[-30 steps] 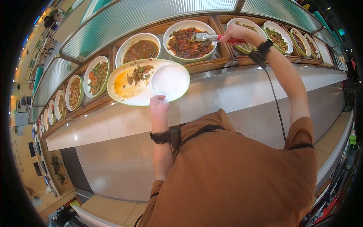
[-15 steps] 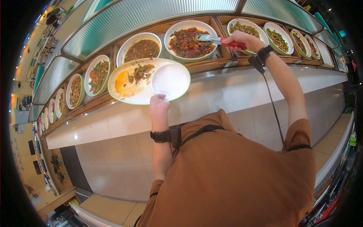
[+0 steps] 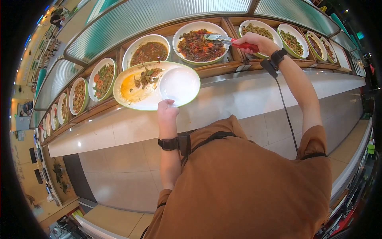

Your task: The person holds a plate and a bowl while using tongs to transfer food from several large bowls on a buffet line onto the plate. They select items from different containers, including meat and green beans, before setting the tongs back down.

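Observation:
My left hand (image 3: 168, 110) grips the near rim of an oval white divided plate (image 3: 187, 87) with a green edge, thumb on top. Some cooked food (image 3: 147, 78) and orange oil lie in its left part; the round compartment at right holds none. My right hand (image 3: 253, 43) is closed around the red handle of metal tongs (image 3: 223, 39). The tips of the tongs reach over a dark chili-and-vegetable dish in a large white bowl (image 3: 221, 58). Left of that bowl, behind the plate, stands a bowl of brown stew (image 3: 150, 51).
More food bowls line the wooden counter: carrots and greens (image 3: 104, 79) to the left, green vegetables (image 3: 293, 42) to the right. A ribbed glass guard (image 3: 159, 28) rises behind them. A pale stone ledge (image 3: 95, 135) runs along the front. A black cable (image 3: 285, 105) hangs from the right wrist.
The tongs have shifted slightly left over the chili dish, and my right hand has moved a little with them. My left hand and the plate have stayed nearly still.

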Available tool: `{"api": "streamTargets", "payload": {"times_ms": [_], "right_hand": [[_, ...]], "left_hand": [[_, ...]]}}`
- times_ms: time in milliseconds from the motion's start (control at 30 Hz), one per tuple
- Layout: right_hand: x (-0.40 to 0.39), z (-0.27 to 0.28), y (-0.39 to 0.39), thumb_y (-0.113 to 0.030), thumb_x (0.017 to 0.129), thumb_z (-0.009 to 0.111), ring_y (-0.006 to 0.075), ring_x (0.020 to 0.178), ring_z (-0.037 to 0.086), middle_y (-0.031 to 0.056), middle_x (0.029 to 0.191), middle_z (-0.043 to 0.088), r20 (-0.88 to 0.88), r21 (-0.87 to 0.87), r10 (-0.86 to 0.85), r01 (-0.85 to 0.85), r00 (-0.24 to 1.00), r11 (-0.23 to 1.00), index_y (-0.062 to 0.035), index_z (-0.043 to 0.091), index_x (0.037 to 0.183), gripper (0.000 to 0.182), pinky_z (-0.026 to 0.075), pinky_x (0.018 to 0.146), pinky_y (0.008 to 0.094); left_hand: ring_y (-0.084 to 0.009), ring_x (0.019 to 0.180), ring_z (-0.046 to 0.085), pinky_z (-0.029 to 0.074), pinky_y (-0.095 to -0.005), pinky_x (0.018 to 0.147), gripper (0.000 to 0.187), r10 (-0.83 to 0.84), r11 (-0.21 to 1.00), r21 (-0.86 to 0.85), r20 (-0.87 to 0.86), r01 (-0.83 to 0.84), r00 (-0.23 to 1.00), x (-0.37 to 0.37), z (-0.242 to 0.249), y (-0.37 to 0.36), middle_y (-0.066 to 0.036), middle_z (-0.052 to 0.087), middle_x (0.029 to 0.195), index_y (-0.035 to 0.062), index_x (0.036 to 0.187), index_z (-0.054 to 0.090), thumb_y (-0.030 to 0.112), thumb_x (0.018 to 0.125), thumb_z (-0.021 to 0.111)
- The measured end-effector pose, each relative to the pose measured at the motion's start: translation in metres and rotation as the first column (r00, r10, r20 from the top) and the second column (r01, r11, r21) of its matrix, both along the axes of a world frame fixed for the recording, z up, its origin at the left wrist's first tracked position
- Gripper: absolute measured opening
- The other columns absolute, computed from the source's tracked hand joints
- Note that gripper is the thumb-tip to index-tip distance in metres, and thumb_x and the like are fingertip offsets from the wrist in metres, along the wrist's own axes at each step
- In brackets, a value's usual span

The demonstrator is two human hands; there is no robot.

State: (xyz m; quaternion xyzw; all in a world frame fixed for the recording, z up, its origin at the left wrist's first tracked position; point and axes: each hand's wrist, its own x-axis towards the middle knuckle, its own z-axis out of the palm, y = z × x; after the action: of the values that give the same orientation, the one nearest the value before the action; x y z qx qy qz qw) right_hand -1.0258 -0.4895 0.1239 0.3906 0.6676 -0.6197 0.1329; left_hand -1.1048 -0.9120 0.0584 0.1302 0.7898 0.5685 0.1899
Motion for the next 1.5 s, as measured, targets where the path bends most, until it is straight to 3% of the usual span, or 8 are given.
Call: {"api": "streamTargets", "payload": {"times_ms": [367, 667, 900, 1067, 1167, 1300, 1400, 1500], "right_hand": [[-0.011, 0.025, -0.028, -0.028, 0.089, 0.067, 0.0026, 0.052, 0.046, -0.0027, 0.070, 0.059, 0.018, -0.019, -0.007, 0.007, 1.000, 1.000, -0.0083, 0.067, 0.091, 0.019, 0.039, 0.045, 0.0149], [-0.022, -0.012, -0.021, -0.026, 0.089, 0.067, 0.0030, 0.050, 0.048, -0.0021, 0.068, 0.058, 0.028, -0.019, 0.065, -0.065, 0.997, 0.998, -0.0072, 0.065, 0.089, 0.019, 0.040, 0.044, 0.0158], [-0.024, 0.030, -0.037, -0.027, 0.090, 0.066, 0.0022, 0.055, 0.048, -0.0038, 0.073, 0.059, -0.032, -0.075, -0.026, 0.024, 0.999, 0.997, -0.0077, 0.065, 0.098, 0.021, 0.040, 0.047, 0.0142], [-0.042, 0.042, -0.040, -0.031, 0.090, 0.065, 0.0014, 0.053, 0.047, -0.0028, 0.072, 0.058, -0.096, -0.098, 0.048, -0.057, 0.994, 0.994, -0.0080, 0.064, 0.098, 0.024, 0.039, 0.044, 0.0130], [-0.062, 0.049, -0.052, -0.032, 0.090, 0.064, 0.0020, 0.047, 0.048, 0.0001, 0.068, 0.058, -0.206, -0.206, 0.121, -0.164, 0.971, 0.965, -0.0052, 0.059, 0.100, 0.029, 0.037, 0.037, 0.0134], [-0.084, 0.072, -0.100, -0.027, 0.089, 0.066, 0.0024, 0.047, 0.049, 0.0022, 0.069, 0.060, -0.244, -0.127, 0.166, -0.201, 0.956, 0.971, -0.0040, 0.059, 0.099, 0.026, 0.037, 0.037, 0.0148], [-0.105, 0.059, -0.121, -0.025, 0.089, 0.065, 0.0031, 0.052, 0.045, -0.0015, 0.072, 0.057, -0.361, -0.206, 0.301, -0.390, 0.883, 0.897, -0.0046, 0.064, 0.096, 0.021, 0.038, 0.046, 0.0145], [-0.109, 0.064, -0.160, -0.024, 0.089, 0.066, 0.0022, 0.051, 0.046, -0.0020, 0.069, 0.057, -0.234, -0.159, 0.312, -0.353, 0.921, 0.922, -0.0063, 0.065, 0.093, 0.018, 0.035, 0.045, 0.0140]], "left_hand": [[-0.0186, 0.087, 0.052, 0.043, -0.0274, 0.080, 0.030, -0.077, 0.996, -0.043, -0.150, 0.072, 0.986, 0.000, -0.008, -0.006, -0.010, 0.055, 0.092, -0.0046, 0.098, 0.059, 0.008, 0.071, 0.060], [-0.0213, 0.088, 0.052, 0.043, -0.0279, 0.080, 0.030, -0.001, 1.000, -0.031, -0.024, 0.000, 1.000, 0.002, 0.002, 0.000, -0.011, 0.055, 0.094, -0.0047, 0.098, 0.059, 0.007, 0.070, 0.059], [-0.0194, 0.086, 0.052, 0.044, -0.0274, 0.079, 0.030, -0.071, 0.997, -0.039, -0.140, 0.066, 0.988, 0.000, -0.011, -0.005, -0.010, 0.055, 0.094, -0.0042, 0.097, 0.059, 0.005, 0.069, 0.059], [-0.0190, 0.087, 0.053, 0.044, -0.0271, 0.079, 0.030, -0.043, 0.998, -0.036, -0.049, 0.042, 0.998, 0.003, 0.002, -0.004, -0.010, 0.055, 0.095, -0.0036, 0.097, 0.059, 0.005, 0.069, 0.059], [-0.0193, 0.088, 0.053, 0.044, -0.0273, 0.080, 0.030, -0.102, 0.993, -0.078, -0.208, 0.087, 0.973, 0.000, -0.010, -0.007, -0.010, 0.056, 0.095, -0.0032, 0.098, 0.059, 0.005, 0.070, 0.059], [-0.0199, 0.089, 0.053, 0.043, -0.0273, 0.082, 0.031, -0.027, 1.000, 0.000, -0.046, 0.027, 0.999, 0.001, -0.007, -0.005, -0.011, 0.056, 0.096, -0.0039, 0.100, 0.058, 0.006, 0.070, 0.058], [-0.0200, 0.090, 0.053, 0.043, -0.0274, 0.083, 0.032, -0.018, 1.000, 0.013, -0.007, 0.018, 1.000, 0.002, 0.002, -0.003, -0.012, 0.056, 0.096, -0.0045, 0.100, 0.057, 0.008, 0.070, 0.057], [-0.0200, 0.090, 0.053, 0.042, -0.0277, 0.083, 0.034, -0.032, 0.999, -0.012, 0.029, 0.033, 0.999, 0.001, 0.010, -0.001, -0.012, 0.057, 0.096, -0.0049, 0.101, 0.058, 0.009, 0.070, 0.057]]}}
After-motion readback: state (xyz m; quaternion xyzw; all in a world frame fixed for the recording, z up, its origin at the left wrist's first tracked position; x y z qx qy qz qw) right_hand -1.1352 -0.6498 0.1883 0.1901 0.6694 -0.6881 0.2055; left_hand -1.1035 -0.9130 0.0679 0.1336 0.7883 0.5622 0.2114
